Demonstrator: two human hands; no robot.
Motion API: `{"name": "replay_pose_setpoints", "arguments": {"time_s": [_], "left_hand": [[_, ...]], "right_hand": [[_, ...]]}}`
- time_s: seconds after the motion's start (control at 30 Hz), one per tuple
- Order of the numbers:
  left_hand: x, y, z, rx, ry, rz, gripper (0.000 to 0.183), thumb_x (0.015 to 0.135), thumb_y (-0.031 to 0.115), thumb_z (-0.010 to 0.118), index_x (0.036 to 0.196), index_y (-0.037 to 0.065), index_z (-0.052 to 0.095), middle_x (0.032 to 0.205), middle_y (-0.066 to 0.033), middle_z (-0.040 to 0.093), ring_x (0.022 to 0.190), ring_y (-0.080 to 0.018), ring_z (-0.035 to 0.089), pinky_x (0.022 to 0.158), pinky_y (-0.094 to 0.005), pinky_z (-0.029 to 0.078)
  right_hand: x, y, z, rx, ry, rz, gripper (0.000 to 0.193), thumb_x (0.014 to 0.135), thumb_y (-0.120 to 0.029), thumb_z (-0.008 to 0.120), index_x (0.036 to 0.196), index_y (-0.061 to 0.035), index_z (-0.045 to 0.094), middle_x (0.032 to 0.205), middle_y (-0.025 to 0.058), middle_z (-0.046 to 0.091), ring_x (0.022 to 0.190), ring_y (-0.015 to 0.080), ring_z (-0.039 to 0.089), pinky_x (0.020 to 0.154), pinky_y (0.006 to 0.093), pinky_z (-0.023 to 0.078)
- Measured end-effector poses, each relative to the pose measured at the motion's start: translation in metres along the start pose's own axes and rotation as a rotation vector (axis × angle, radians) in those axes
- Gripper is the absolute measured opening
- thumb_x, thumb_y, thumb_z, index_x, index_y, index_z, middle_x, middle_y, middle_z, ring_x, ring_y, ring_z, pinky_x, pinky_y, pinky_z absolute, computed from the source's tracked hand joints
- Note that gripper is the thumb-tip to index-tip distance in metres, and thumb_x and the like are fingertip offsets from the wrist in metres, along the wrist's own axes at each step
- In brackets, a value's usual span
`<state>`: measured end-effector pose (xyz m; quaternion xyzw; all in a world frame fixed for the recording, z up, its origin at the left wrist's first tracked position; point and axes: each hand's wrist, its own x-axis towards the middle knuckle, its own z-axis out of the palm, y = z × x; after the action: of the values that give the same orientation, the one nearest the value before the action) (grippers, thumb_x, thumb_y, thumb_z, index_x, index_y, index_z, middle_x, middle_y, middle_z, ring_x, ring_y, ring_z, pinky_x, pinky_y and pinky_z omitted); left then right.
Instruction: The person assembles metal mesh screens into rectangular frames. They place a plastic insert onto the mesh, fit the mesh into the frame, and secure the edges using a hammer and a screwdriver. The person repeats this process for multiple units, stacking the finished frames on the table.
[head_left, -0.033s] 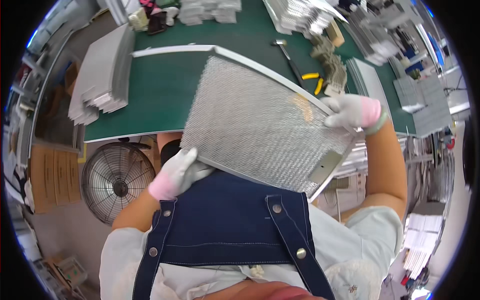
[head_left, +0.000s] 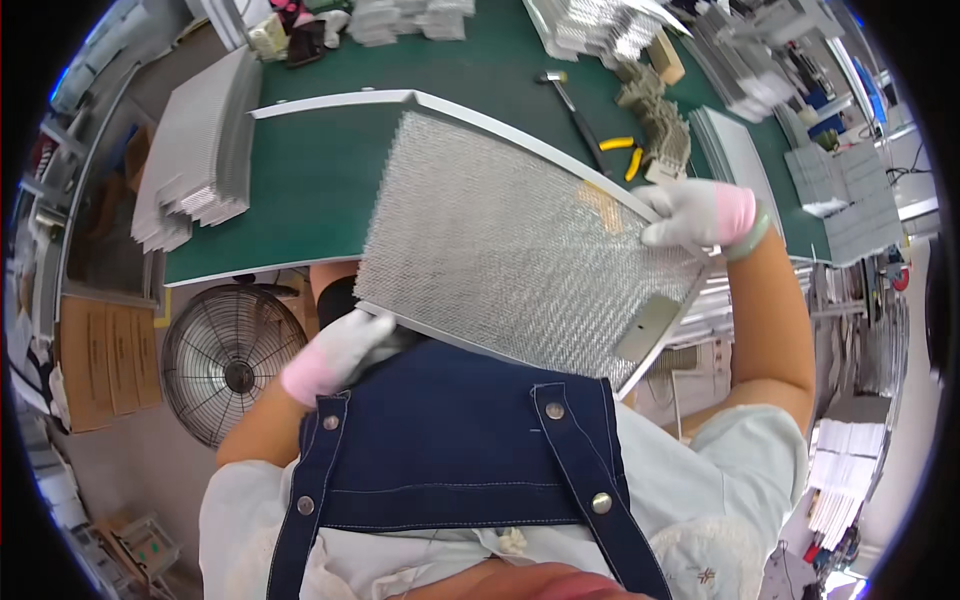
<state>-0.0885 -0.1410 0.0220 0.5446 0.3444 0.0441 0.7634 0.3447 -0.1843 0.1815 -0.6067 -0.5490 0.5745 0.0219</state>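
A silver metal mesh filter panel (head_left: 490, 230) with a pale metal frame is tilted in front of my apron. One frame strip (head_left: 335, 100) sticks out to the left from its far corner, away from the mesh. My right hand (head_left: 690, 213), in a white glove with a pink cuff, is closed on the frame's right side. At the near left corner my left hand (head_left: 345, 352), gloved alike, is closed around the near frame edge, its fingers partly behind the panel. A small plain plate (head_left: 650, 327) shows at the near right corner of the mesh.
On the green table (head_left: 300, 185) lie a hammer (head_left: 575, 120) and yellow-handled pliers (head_left: 630, 155). Mesh sheets (head_left: 200, 150) are stacked at left, with more mesh (head_left: 600, 30) at the back. A floor fan (head_left: 235, 365) and cardboard boxes (head_left: 105, 360) are at lower left.
The panel has shifted slightly left with both hands. My left hand has moved a little left and down along the near edge.
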Motion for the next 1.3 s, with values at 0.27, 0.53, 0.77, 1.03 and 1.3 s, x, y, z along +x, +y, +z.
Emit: {"name": "replay_pose_setpoints", "arguments": {"time_s": [0.27,0.53,0.77,1.03,1.3], "left_hand": [[0.022,0.194,0.052,1.414,0.287,1.321,0.044,0.079,0.020,0.074,0.116,0.001,0.062,0.111,-0.0157,0.065,0.105,-0.0360,0.060,0.094,-0.0444,0.048],[0.095,0.234,0.105,1.558,-0.132,0.586,0.029,0.095,0.028,0.055,0.106,0.002,0.060,0.088,-0.0183,0.067,0.085,-0.0340,0.067,0.077,-0.0425,0.053],[0.094,0.214,0.086,1.544,-0.089,0.617,0.026,0.097,0.028,0.054,0.099,0.002,0.058,0.082,-0.0181,0.064,0.083,-0.0356,0.065,0.075,-0.0424,0.052],[0.082,0.228,0.082,1.480,-0.187,0.331,0.028,0.099,0.027,0.053,0.098,0.000,0.058,0.079,-0.0164,0.062,0.079,-0.0334,0.063,0.073,-0.0408,0.050],[0.070,0.197,0.068,1.616,0.084,0.669,0.021,0.092,0.025,0.061,0.087,0.004,0.060,0.072,-0.0140,0.063,0.070,-0.0344,0.064,0.066,-0.0426,0.051]], "right_hand": [[0.005,-0.026,0.008,-0.098,-0.009,-0.079,0.038,0.087,-0.009,0.060,0.123,0.0026,0.058,0.098,0.0056,0.064,0.091,0.0106,0.056,0.083,0.0290,0.047],[-0.017,-0.061,0.041,-0.477,0.448,-0.197,0.025,0.093,-0.024,0.058,0.104,-0.0026,0.063,0.078,0.0112,0.063,0.075,0.0257,0.062,0.072,0.0369,0.050],[0.009,-0.017,0.067,-1.001,0.918,-0.454,0.021,0.093,-0.026,0.060,0.086,-0.0058,0.060,0.070,0.0153,0.060,0.071,0.0350,0.064,0.063,0.0452,0.050],[0.013,-0.031,0.058,-0.607,0.699,-0.469,0.028,0.092,-0.031,0.062,0.081,-0.0058,0.060,0.065,0.0142,0.059,0.062,0.0345,0.061,0.058,0.0433,0.048],[0.023,-0.022,0.071,-0.992,0.963,-0.592,0.031,0.089,-0.033,0.066,0.076,-0.0065,0.058,0.064,0.0120,0.058,0.060,0.0327,0.061,0.055,0.0422,0.048]]}}
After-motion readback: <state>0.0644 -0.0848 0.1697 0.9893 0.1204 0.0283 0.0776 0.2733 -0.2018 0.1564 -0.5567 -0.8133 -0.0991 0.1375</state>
